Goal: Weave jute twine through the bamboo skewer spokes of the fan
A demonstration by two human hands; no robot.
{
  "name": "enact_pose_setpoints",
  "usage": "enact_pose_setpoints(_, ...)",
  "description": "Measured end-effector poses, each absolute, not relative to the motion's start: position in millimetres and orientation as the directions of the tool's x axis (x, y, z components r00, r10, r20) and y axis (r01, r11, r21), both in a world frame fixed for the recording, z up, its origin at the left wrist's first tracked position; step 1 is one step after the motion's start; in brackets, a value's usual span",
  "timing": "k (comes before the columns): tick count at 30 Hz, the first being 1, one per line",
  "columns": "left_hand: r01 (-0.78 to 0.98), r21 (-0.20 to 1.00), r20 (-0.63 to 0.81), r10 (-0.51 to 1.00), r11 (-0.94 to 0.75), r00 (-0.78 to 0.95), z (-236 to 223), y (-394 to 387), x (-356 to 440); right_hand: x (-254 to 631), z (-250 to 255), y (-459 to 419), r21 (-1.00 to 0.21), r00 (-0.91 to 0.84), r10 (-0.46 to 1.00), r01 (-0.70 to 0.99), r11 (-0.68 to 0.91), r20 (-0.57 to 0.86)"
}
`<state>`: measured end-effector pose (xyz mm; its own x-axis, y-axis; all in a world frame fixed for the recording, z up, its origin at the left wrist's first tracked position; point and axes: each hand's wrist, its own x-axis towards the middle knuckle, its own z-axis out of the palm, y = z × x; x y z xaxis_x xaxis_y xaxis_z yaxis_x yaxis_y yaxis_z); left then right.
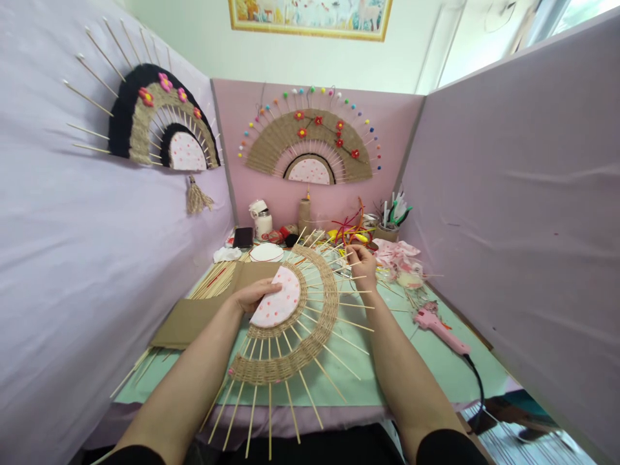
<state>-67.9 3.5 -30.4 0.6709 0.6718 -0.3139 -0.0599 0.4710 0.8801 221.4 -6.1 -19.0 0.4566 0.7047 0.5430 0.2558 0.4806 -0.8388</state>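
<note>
Tilted above the table is a half-round fan, woven from tan twine over thin sticks that spread out past its rim. A white half-circle with pink dots covers its centre. My left hand grips the fan there, thumb on the dotted face and the other fingers hidden behind. At the fan's upper right, among the stick ends, my right hand is closed in a pinch. Whether a stick or a strand of twine is between those fingertips is too small to tell.
Brown cardboard lies left beside a bundle of sticks. A pink glue gun with a black cord rests on the right. Along the back stand a white bottle and a twine cone. A finished fan hangs behind.
</note>
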Motion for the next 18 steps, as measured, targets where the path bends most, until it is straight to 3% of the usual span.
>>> enact_pose_setpoints(7, -0.038, 0.881, -0.303, 0.623, 0.472, 0.721, -38.5, 3.2, -67.0, 197.4, -24.2, -7.9, -0.919, 0.12, 0.92, 0.182, 0.349, 0.373)
enact_pose_setpoints(14, -0.041, 0.878, -0.294, 0.604, 0.477, 0.741, -39.1, 1.2, -65.8, 191.9, -18.3, -14.3, -0.926, 0.194, 0.911, 0.174, 0.334, 0.365)
enact_pose_setpoints(18, -0.14, 0.869, -0.243, 0.655, 0.475, 0.715, -39.4, 4.8, -62.0, 189.5, -19.7, -11.4, -0.925, 0.195, 0.911, 0.19, 0.33, 0.364)
